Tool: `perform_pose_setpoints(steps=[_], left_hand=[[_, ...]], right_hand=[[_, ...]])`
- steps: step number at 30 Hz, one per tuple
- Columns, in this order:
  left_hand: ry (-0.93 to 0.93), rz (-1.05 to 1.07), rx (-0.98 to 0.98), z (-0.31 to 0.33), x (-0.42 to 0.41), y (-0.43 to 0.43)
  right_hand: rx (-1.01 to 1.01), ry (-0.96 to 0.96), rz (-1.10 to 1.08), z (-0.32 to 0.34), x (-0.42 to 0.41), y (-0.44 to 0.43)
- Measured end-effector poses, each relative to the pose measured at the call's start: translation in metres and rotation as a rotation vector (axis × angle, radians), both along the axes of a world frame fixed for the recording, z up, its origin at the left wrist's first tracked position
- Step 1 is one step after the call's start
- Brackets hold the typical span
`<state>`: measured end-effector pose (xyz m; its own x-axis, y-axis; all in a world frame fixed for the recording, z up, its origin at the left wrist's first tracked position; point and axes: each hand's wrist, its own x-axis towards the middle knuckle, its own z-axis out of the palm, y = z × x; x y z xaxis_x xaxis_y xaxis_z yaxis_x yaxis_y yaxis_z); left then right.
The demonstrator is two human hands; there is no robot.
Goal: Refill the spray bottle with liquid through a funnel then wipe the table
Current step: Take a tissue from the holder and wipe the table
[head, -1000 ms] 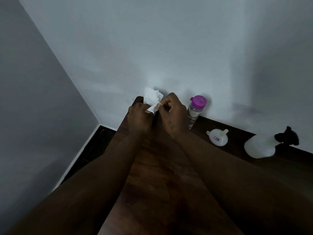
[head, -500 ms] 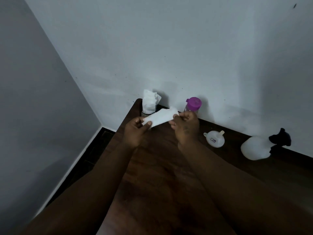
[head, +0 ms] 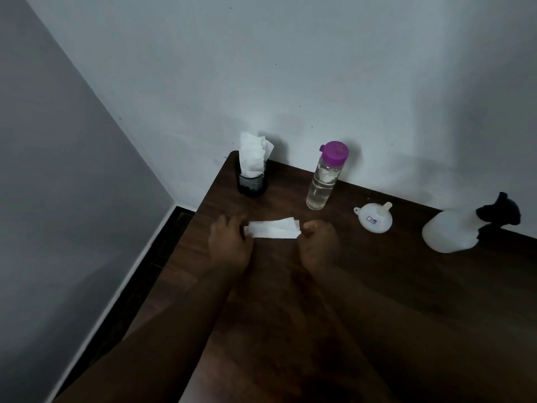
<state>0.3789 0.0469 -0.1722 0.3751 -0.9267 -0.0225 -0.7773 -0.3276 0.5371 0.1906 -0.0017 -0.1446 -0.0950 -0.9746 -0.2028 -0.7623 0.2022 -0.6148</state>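
A folded white tissue (head: 273, 228) is stretched between my two hands just above the dark wooden table (head: 377, 286). My left hand (head: 229, 242) pinches its left end and my right hand (head: 318, 242) pinches its right end. A clear bottle with a purple cap (head: 324, 178) stands behind them, holding clear liquid. To its right a white funnel (head: 373, 218) lies on the table. The white spray bottle with a black trigger head (head: 462, 231) stands at the far right.
A black mesh cup (head: 251, 184) with more white tissues (head: 254, 155) sticking out stands at the table's back left corner. The white wall runs along the table's back edge. The table's left edge drops to a dark floor (head: 162, 251).
My hands pulled one tissue out of the mesh cup and drew it toward me, down and away from the cup. It is now spread flat between both hands.
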Motion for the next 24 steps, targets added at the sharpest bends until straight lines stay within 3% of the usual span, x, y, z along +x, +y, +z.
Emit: perform_pose_setpoints(steps=[1, 4, 6, 9, 12, 21, 24], left_hand=[[-0.065, -0.072, -0.004, 0.001, -0.006, 0.004], [-0.125, -0.282, -0.008, 0.002, -0.028, 0.011], [-0.153, -0.362, 0.008, -0.002, -0.038, 0.010], [-0.249, -0.450, 0.107, -0.012, -0.046, 0.008], [-0.299, -0.482, 0.179, -0.022, -0.049, 0.008], [-0.258, -0.615, 0.163, -0.009, -0.081, 0.002], [-0.255, -0.659, 0.173, -0.005, -0.096, -0.007]], right_hand=[[-0.089, 0.092, 0.109, -0.005, -0.001, 0.005], [-0.259, 0.113, 0.416, -0.014, 0.006, 0.012], [-0.295, 0.190, 0.628, -0.016, 0.013, 0.010], [-0.257, 0.463, 0.902, -0.025, 0.022, 0.003], [-0.171, 0.593, 0.938, -0.033, 0.018, 0.000], [-0.069, 0.641, 0.907, -0.032, -0.028, 0.009], [-0.122, 0.673, 0.894, -0.030, -0.043, 0.005]])
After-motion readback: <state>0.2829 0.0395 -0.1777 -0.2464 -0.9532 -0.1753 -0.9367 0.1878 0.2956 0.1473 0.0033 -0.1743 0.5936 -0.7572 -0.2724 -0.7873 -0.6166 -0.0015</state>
